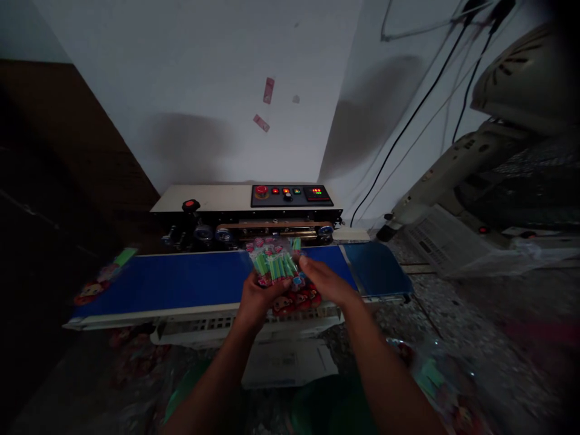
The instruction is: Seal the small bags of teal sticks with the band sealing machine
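A clear plastic bag (277, 269) packed with green striped pieces and red cartoon figures is between my two hands, above the front edge of the blue conveyor belt (181, 281). My left hand (259, 297) grips its lower left side, thumb across the front. On its right side, my right hand (322, 279) is closed with the thumb along the edge. Just behind the bag runs the band sealing machine (203, 198), its rollers and brown band facing me. Its control panel (292, 195) has lit red digits and buttons.
Another filled bag (106, 275) lies at the belt's left end. More bags (446, 380) are low on the right, and others (140, 356) low on the left. A grey machine arm (439, 172) and a translucent crate (435, 241) stand to the right. Black cables (408, 127) hang along the wall.
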`<state>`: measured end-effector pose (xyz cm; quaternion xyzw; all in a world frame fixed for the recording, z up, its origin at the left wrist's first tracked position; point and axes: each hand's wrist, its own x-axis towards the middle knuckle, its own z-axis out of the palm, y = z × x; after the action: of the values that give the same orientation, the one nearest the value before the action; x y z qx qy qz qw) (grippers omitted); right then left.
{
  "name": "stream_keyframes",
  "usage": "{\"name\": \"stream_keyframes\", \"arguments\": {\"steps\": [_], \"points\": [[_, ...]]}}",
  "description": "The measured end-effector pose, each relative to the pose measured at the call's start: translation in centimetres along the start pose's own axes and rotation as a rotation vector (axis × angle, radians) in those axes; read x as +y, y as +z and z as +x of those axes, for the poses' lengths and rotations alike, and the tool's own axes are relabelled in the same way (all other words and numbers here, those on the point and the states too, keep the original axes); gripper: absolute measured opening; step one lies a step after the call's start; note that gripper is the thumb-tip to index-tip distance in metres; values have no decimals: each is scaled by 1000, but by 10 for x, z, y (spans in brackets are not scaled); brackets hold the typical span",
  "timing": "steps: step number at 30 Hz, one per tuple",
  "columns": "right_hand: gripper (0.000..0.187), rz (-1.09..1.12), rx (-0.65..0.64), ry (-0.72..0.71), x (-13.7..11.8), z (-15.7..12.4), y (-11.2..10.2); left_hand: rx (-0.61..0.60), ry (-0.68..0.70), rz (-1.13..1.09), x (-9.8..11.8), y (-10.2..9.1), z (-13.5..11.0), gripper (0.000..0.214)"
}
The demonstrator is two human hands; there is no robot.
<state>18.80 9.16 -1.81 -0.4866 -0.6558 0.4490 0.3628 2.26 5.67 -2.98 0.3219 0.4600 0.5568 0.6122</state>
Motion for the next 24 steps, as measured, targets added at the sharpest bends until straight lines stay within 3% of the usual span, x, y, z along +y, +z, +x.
{"name": "stream_keyframes", "arguments": {"steps": [2,6,13,16,18,21,24], "points": [[35,76,-30,-3,-3,-4,15,48,26,4,1,3,-2,44],[28,271,60,20,-1,-3,31,82,30,-3,2,6,-4,46],[27,433,231,-26,-3,0,35,7,43,-67,5,7,-4,41],[32,522,213,-48,-2,1,35,3,36,-111,4,6,-3,39],[25,550,214,-57,0,2,36,7,44,-120,1,5,-1,37],[22,544,333,-79,4,4,36,1,33,-143,-4,1,2,36],[25,466,532,-149,6,5,25,1,-4,-157,-8,-3,5,33]]}}
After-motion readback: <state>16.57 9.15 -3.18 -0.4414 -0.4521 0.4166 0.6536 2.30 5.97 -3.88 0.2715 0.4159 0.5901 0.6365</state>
